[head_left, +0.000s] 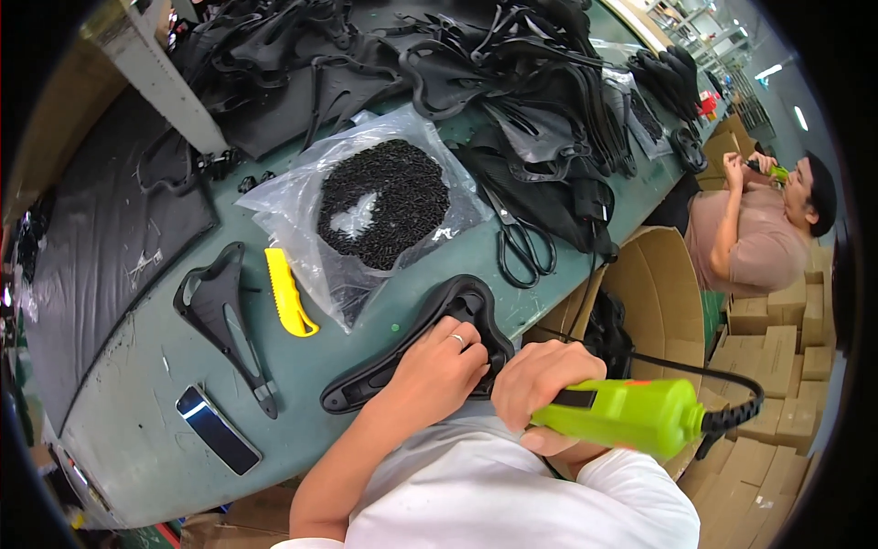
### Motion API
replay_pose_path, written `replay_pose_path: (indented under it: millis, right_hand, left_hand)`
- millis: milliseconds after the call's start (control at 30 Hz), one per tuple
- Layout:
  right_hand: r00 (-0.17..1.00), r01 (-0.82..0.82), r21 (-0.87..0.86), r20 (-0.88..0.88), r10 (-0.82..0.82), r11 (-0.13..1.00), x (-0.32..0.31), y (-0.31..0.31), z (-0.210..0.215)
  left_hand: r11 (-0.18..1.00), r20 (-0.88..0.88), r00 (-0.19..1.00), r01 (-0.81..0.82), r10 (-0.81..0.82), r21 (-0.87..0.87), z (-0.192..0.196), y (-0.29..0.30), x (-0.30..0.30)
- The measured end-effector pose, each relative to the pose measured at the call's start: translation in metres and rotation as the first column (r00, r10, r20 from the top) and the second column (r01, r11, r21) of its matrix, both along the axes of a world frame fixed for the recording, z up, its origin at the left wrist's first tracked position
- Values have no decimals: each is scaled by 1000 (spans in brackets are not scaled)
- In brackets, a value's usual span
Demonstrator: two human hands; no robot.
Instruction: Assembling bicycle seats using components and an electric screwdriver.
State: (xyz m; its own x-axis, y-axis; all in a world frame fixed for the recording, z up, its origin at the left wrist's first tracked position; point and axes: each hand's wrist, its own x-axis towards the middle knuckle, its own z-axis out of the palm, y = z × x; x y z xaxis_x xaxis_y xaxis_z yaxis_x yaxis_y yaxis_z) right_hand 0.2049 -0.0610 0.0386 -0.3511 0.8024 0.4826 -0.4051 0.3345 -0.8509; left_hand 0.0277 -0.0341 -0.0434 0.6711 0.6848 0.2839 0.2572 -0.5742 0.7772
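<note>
Glossy black saddle shell (430,343), lime plastic driver (631,416) w/ coiled cord.

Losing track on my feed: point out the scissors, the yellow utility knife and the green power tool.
scissors (526,245): head view, on the handle loops.
yellow utility knife (288,293): head view, mid-body.
green power tool (631,416): head view, on its green housing.

Left hand (444,361) presses black saddle (421,343) against green table (137,366) edge; right hand (540,384) grips green power tool (631,416) at saddle's rear. Nearby: yellow knife (288,293), bag of black screws (380,206), scissors (521,242), phone (218,429). Co-worker (759,229) seated at right among cardboard boxes (777,366).
</note>
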Motion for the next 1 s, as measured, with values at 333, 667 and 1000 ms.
replay_pose_path:
  millis: [333,667,1000]
  right_hand:
    - [977,138,-43,-159,-144,989,-5,-13,36]
    - [887,348,228,-395,-241,909,-58,-2,21]
    - [895,209,156,-428,-125,965,-75,-2,19]
  left_hand:
    - [963,349,905,-181,242,-197,17,-24,-17]
    - [244,514,518,501,684,-830,7,-76,-67]
    - [277,577,523,543,627,-793,4,-87,-79]
